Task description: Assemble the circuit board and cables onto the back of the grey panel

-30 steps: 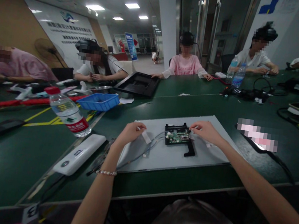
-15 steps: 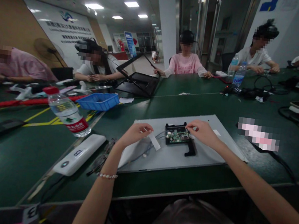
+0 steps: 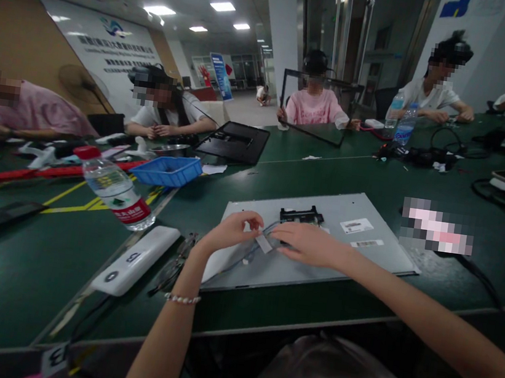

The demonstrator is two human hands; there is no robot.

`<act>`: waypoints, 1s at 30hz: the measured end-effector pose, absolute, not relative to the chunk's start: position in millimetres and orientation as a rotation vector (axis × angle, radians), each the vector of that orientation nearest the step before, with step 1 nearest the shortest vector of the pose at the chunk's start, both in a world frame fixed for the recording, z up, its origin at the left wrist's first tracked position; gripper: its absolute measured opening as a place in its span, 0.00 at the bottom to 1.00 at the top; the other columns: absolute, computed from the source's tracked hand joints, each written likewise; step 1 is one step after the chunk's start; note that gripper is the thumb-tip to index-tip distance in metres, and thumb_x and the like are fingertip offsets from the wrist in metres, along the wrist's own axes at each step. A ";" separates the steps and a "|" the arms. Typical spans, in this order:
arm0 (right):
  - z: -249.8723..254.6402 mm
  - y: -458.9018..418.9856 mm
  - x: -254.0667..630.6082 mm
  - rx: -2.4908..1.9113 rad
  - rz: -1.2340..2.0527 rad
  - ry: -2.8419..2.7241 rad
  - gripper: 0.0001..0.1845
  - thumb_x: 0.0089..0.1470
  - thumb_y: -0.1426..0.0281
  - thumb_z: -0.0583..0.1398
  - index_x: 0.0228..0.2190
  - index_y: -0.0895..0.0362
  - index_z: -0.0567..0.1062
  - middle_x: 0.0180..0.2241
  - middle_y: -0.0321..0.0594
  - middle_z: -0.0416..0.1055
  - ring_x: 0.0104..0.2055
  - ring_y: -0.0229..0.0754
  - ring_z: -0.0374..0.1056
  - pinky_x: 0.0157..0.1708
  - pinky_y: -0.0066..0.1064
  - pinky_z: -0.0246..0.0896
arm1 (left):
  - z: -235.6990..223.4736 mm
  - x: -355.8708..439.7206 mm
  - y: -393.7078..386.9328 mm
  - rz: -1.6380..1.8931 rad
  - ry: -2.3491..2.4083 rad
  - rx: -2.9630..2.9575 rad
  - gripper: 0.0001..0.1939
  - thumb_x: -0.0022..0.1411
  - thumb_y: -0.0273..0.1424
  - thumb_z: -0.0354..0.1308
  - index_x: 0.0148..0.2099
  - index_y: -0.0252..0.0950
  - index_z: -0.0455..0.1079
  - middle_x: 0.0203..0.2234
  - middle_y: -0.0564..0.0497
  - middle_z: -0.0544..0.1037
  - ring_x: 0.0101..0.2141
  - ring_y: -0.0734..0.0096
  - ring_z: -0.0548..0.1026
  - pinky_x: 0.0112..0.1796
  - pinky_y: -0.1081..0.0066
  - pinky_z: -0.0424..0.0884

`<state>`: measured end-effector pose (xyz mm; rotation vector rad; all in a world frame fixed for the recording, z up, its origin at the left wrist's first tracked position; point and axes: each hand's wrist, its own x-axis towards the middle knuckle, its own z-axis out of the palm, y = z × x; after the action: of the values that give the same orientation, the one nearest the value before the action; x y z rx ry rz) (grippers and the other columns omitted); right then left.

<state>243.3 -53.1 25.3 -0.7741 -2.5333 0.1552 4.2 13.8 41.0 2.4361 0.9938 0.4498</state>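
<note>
A flat grey panel [image 3: 347,209], resembling the back of a display, lies before me on the table. My left hand [image 3: 235,231] is above its left part, fingers pinching the upper end of a white strip [image 3: 264,244] that hangs down. Grey-blue cables [image 3: 248,254] run beneath the strip. Over the panel's middle is my right hand [image 3: 310,244], holding nothing, with fingers stretched toward the strip; whether they touch it I cannot tell. It hides the green circuit board and most of the black bracket [image 3: 301,214]. Labels [image 3: 356,225] show on the panel's right.
To the left are a white power bank [image 3: 138,259], eyeglasses [image 3: 175,265], a red-capped water bottle [image 3: 115,189] and a blue tray [image 3: 167,170]. A blurred-out device [image 3: 436,228] lies right. Across the table, a person [image 3: 317,104] holds a black frame [image 3: 310,136] near a black panel [image 3: 233,142].
My right hand has moved left from the bracket toward the strip, now covering the circuit board. My left hand has shifted slightly right. The person opposite has raised the black frame upright.
</note>
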 end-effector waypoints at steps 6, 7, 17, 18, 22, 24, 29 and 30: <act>18.6 -58.9 216.4 -0.698 0.044 -2.708 0.20 0.60 0.62 0.52 0.44 0.64 0.72 0.43 0.52 0.73 0.47 0.49 0.67 0.47 0.40 0.60 | 33.1 4.0 13.9 0.270 0.986 2.384 0.08 0.53 0.33 0.57 0.36 0.37 0.70 0.31 0.52 0.74 0.34 0.69 0.71 0.34 0.72 0.66; 16.3 -59.2 215.5 -0.700 0.038 -2.716 0.20 0.60 0.61 0.52 0.44 0.64 0.72 0.42 0.52 0.73 0.46 0.49 0.67 0.46 0.40 0.60 | 32.1 3.7 14.2 0.266 0.983 2.377 0.08 0.52 0.33 0.57 0.36 0.37 0.70 0.31 0.52 0.74 0.34 0.69 0.71 0.34 0.72 0.66; 10.6 -69.7 215.2 -0.703 -0.065 -2.760 0.24 0.59 0.57 0.52 0.43 0.65 0.72 0.42 0.53 0.72 0.44 0.50 0.67 0.48 0.40 0.57 | 22.3 -6.2 26.2 0.356 1.035 2.429 0.07 0.54 0.33 0.54 0.33 0.37 0.71 0.30 0.51 0.74 0.33 0.70 0.71 0.38 0.70 0.67; 11.0 -70.4 215.0 -0.704 -0.070 -2.762 0.24 0.59 0.57 0.52 0.42 0.66 0.72 0.41 0.53 0.73 0.43 0.50 0.67 0.48 0.40 0.56 | 21.2 -8.2 27.7 0.366 1.039 2.432 0.08 0.54 0.33 0.54 0.33 0.37 0.72 0.30 0.51 0.74 0.33 0.70 0.71 0.38 0.69 0.67; 11.8 -71.1 214.7 -0.709 -0.082 -2.764 0.23 0.60 0.57 0.51 0.39 0.65 0.73 0.37 0.51 0.73 0.41 0.49 0.67 0.49 0.41 0.55 | 19.9 -11.9 29.4 0.373 1.040 2.450 0.08 0.55 0.34 0.54 0.34 0.36 0.72 0.31 0.50 0.74 0.33 0.70 0.71 0.38 0.70 0.67; 12.3 -70.7 214.9 -0.718 -0.072 -2.763 0.23 0.60 0.57 0.50 0.38 0.64 0.73 0.36 0.50 0.74 0.40 0.48 0.68 0.49 0.41 0.55 | 20.6 -10.7 28.2 0.372 1.049 2.455 0.08 0.55 0.34 0.55 0.34 0.36 0.72 0.31 0.50 0.74 0.34 0.69 0.71 0.39 0.70 0.67; 14.4 -67.2 214.4 -0.742 -0.011 -2.711 0.21 0.61 0.59 0.51 0.38 0.64 0.73 0.37 0.50 0.73 0.43 0.48 0.67 0.46 0.39 0.57 | 22.0 -6.8 25.8 0.317 1.068 2.473 0.11 0.49 0.36 0.60 0.34 0.35 0.71 0.30 0.50 0.73 0.34 0.67 0.70 0.38 0.69 0.67; 14.7 -66.2 214.0 -0.741 0.007 -2.699 0.20 0.61 0.59 0.51 0.39 0.64 0.72 0.39 0.51 0.73 0.44 0.48 0.67 0.46 0.39 0.57 | 21.5 -6.8 26.1 0.313 1.073 2.474 0.12 0.49 0.37 0.61 0.34 0.35 0.71 0.31 0.50 0.73 0.34 0.67 0.70 0.38 0.69 0.67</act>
<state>214.0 -66.2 14.7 -0.7412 -2.6988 0.0070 -6.8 26.1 21.5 2.4737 1.0732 0.3133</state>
